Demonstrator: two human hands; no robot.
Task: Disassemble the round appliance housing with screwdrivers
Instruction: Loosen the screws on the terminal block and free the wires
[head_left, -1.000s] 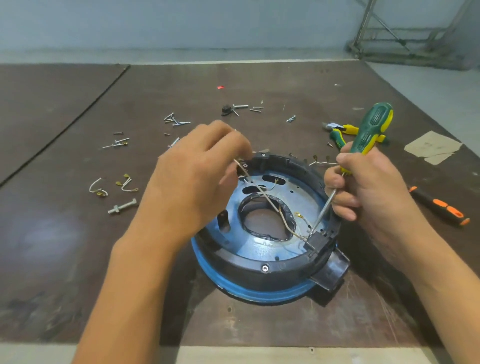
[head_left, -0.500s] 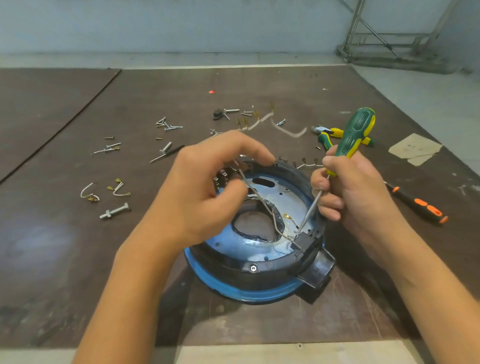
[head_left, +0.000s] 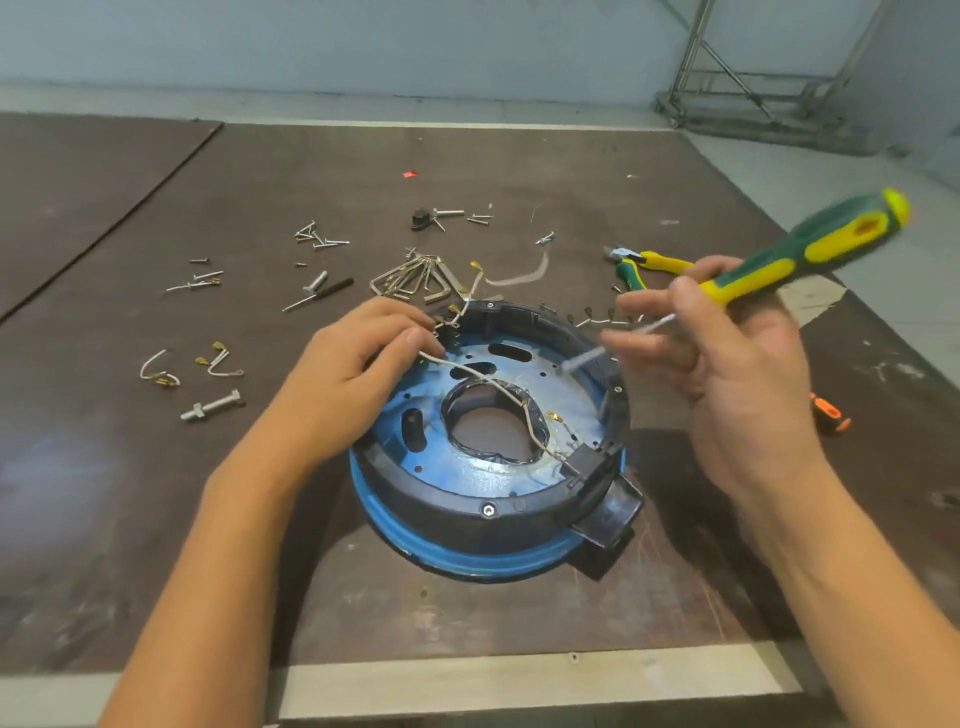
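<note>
At the middle of the desk (head_left: 130, 519), the round housing (head_left: 467, 501) lies with its blue inner plate facing up. The left hand (head_left: 353, 374) rests at its far-left rim, fingers pinching a white wire (head_left: 439, 360) that runs across the central opening. The right hand (head_left: 737, 374) holds the green-and-yellow screwdriver (head_left: 821, 244) above the right rim, fingers loosely curled round its handle, the shaft blurred. Loose screws (head_left: 322, 240) lie beyond.

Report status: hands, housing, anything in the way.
Left hand pinches white wire. Right hand holds green screwdriver, tip blurred over the housing. Wire crosses to black connector block.
</note>
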